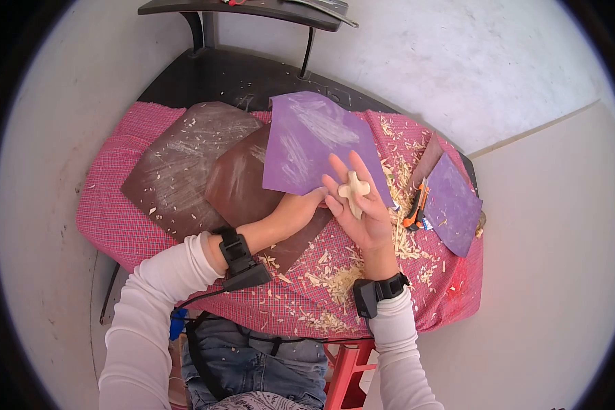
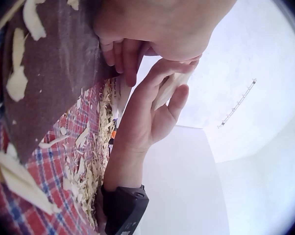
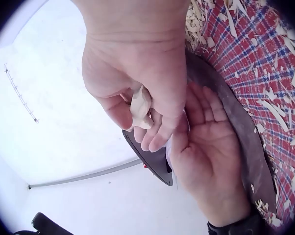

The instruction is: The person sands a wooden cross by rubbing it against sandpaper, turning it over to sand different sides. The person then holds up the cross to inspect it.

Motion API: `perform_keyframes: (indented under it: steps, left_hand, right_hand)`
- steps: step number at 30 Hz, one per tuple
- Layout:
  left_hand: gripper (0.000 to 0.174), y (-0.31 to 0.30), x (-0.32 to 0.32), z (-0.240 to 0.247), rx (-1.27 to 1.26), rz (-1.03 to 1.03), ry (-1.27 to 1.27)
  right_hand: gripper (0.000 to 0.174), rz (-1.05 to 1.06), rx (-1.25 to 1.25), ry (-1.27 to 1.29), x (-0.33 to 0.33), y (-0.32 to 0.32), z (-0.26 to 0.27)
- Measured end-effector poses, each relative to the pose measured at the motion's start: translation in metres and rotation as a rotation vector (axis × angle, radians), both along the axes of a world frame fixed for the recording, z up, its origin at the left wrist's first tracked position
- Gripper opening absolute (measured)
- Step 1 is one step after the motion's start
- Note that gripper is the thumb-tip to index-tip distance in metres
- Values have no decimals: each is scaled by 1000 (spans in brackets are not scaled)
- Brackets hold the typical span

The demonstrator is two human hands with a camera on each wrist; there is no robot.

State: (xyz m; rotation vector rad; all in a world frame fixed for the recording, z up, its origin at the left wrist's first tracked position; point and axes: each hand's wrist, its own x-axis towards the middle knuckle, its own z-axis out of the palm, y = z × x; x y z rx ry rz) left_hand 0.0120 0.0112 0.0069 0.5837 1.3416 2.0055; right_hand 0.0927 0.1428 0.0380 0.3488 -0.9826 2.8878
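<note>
My right hand (image 1: 369, 222) is turned palm up and holds a small pale carved wooden piece (image 1: 354, 188) with rounded lobes, like a little cross. In the right wrist view the thumb and fingers bend around the wooden piece (image 3: 140, 105). Beside it, my left hand (image 1: 297, 212) has its fingers loosely bent, with the fingertips close by the right hand's fingers. The left palm (image 3: 211, 152) faces the right wrist camera and nothing shows in it. Behind both hands lies a purple sandpaper sheet (image 1: 314, 140) with pale dust streaks.
Brown sandpaper sheets (image 1: 184, 164) spread leftward over a red checked cloth (image 1: 116, 198). Wood shavings (image 1: 342, 280) litter the cloth. An orange-and-black cutter knife (image 1: 415, 208) lies right, beside another purple sheet (image 1: 451, 205). A raised black shelf (image 1: 273, 9) stands at the back.
</note>
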Motion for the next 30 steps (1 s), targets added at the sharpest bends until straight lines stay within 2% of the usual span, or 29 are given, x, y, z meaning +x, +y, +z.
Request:
perform_keyframes:
  steps: [4,7,9,12,16,19,22,27,30]
  left_hand:
    - [30,1,1,2,27,32,36]
    - [31,-1,-1,4,-4,-13,-8]
    - [31,-5,-1,9,-99,-32,-9]
    - [30,-6,2,17,-55,-23,-91]
    - [28,1,-2,-5,42,6,-97]
    - [29,3,-6,-11,53,21,-71]
    - [32,2,-5,-8,58,69,-94]
    - [31,4,-5,-7,145,151,-97]
    - [31,5,-9,-17,41,182,10]
  right_hand:
    - [66,58,105,-43,0,6,-1]
    - [58,-49,214,-113,2,3,2]
    - [53,-83,168,-85,2,-2,2]
    - [47,-96,136,-92,2,-3,2]
    - [40,-104,147,-111,2,-2,2]
    - [30,-196,241,-156,0,-2,1]
    - [19,-341,313,-323,0,-6,9]
    - [21,-485,585,-393,-2,0,1]
    - [20,-566,707,-341,-3,-5,-1]
